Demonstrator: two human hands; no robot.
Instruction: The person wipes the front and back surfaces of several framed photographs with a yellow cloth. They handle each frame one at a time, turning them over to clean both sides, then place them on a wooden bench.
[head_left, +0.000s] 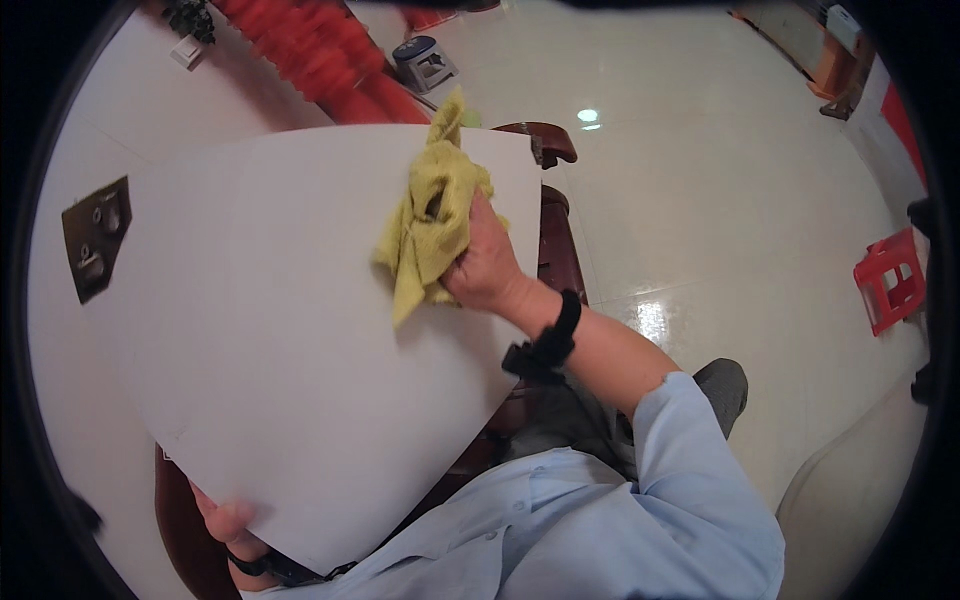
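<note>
A large white panel (300, 337) spans the space in front of me, its near corner close to my shirt. My right hand (487, 259) grips a crumpled yellow cloth (431, 225) against the panel's far right part. Loose folds of the cloth spread past my fingers, and one end sticks up near the far edge. At the near left edge, my left hand (229, 517) holds the panel with the thumb on top. Its other fingers are mostly hidden beneath the panel. Both wrists wear black straps.
Dark reddish wooden furniture (562, 232) shows under and beside the panel. A dark plate with metal fittings (96, 240) is at the left. Beyond are red fabric (322, 52) and a grey stool with a blue top (424, 64). A red plastic stool (891, 281) stands on the tiled floor (720, 187).
</note>
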